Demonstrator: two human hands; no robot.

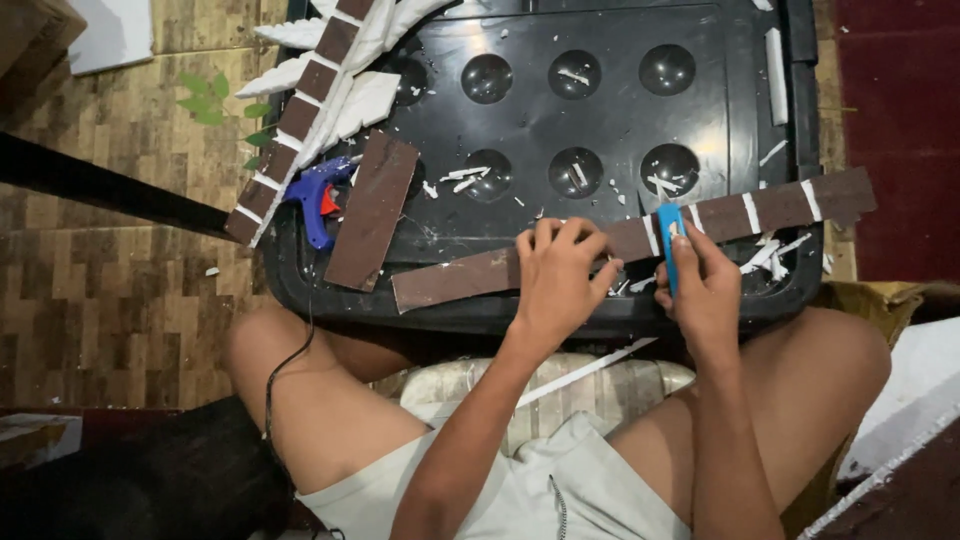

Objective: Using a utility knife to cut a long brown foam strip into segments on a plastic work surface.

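Two hands on long brown strip (470,275) lying across black tray (745,310) — long axis runs left-low to right-high. Left hand (558,275) presses strip flat, fingers spread. Right hand (705,290) closed round blue cutter (670,245), blade end at strip — just right of left hand.

Surface: black plastic tray (700,120) with round dimples, resting across a seated person's knees.
On it: long brown strip (470,275), shorter brown strip (372,212), blue glue gun (318,195), scattered white foam scraps (465,178).
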